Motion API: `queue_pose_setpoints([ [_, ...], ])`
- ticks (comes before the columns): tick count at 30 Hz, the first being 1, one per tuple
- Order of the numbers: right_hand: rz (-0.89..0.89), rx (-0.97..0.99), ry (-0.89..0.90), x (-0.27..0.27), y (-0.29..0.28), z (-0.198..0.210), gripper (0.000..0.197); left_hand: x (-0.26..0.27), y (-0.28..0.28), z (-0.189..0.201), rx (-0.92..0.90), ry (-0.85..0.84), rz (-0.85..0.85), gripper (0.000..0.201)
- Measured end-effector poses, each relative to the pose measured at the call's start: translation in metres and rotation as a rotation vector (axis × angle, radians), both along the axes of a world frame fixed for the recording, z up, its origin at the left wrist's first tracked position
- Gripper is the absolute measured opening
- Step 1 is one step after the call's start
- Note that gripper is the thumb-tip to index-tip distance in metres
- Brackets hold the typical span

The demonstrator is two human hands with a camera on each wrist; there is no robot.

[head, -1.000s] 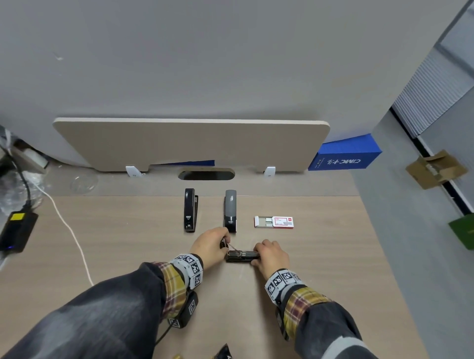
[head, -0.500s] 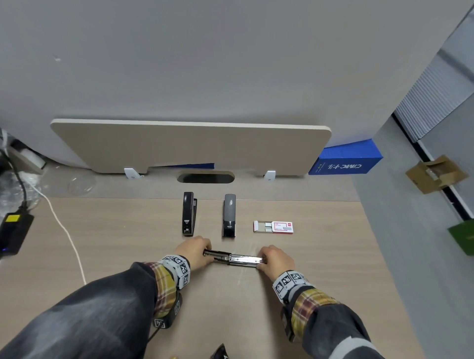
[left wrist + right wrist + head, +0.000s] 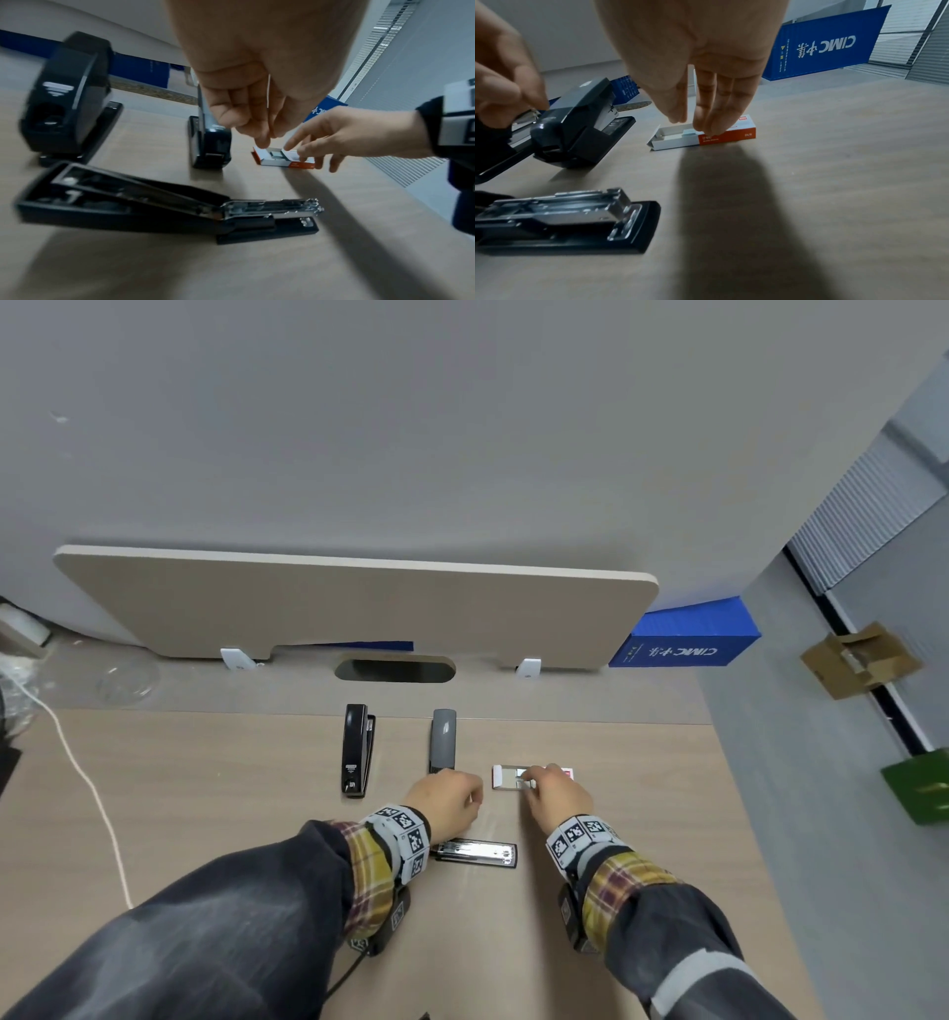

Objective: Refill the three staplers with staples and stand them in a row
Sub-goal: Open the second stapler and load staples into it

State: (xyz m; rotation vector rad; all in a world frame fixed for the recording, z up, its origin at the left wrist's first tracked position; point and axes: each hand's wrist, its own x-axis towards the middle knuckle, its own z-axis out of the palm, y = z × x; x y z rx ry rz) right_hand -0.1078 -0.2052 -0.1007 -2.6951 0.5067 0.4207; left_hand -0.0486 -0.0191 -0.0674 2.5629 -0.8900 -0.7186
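Observation:
A black stapler point(image 3: 475, 854) lies near me on the desk with its lid swung open to the left and the metal staple channel point(image 3: 270, 207) bare; neither hand touches it. Beyond it stand a black stapler point(image 3: 357, 749) and a grey stapler point(image 3: 443, 739), both closed. A red-and-white staple box point(image 3: 502, 777) lies to the right of them with its tray slid out. My right hand point(image 3: 531, 780) reaches over the box point(image 3: 726, 136), its straight fingertips point(image 3: 706, 127) down on the staples in the tray. My left hand point(image 3: 475, 801) hovers just left of the box, loosely curled and holding nothing.
A beige divider panel point(image 3: 354, 603) stands across the back of the desk, with a cable slot point(image 3: 394, 670) in front of it. A blue box point(image 3: 683, 639) sits at the back right. A white cable point(image 3: 87, 783) crosses the desk's left side. The desk's right edge drops to the floor.
Both hands swung the stapler's lid open, then let go of it. It now lies open on the desk, and both hands have moved forward to the staple box.

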Motion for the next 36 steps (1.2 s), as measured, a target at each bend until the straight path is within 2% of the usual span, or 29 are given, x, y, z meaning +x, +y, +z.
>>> queue_pose_setpoints([
  [5, -0.015, 0.006, 0.040, 0.010, -0.003, -0.013, 0.025, 0.005, -0.027, -0.006, -0.020, 0.068, 0.052, 0.023],
  [15, 0.013, 0.042, 0.023, 0.016, -0.013, -0.021, 0.022, 0.010, -0.057, -0.030, 0.074, 0.190, 0.062, 0.039],
  [20, 0.036, 0.023, 0.031, 0.014, -0.009, -0.020, 0.029, 0.010, -0.061, -0.036, 0.205, 0.217, 0.044, 0.028],
  [24, 0.122, 0.015, 0.034, 0.012, -0.005, -0.021, 0.028, 0.013, -0.058, -0.041, 0.202, 0.231, 0.045, 0.028],
  [28, 0.050, -0.031, -0.046, 0.010, -0.008, -0.018, 0.027, 0.013, -0.057, -0.043, 0.206, 0.231, 0.076, 0.027],
  [32, 0.079, -0.128, -0.042, 0.011, -0.017, -0.021, 0.041, 0.014, -0.057, -0.043, 0.205, 0.225, 0.083, 0.024],
  [36, 0.133, -0.195, -0.018, 0.015, -0.020, -0.021, 0.034, 0.015, -0.059, -0.045, 0.202, 0.225, 0.085, 0.024],
])
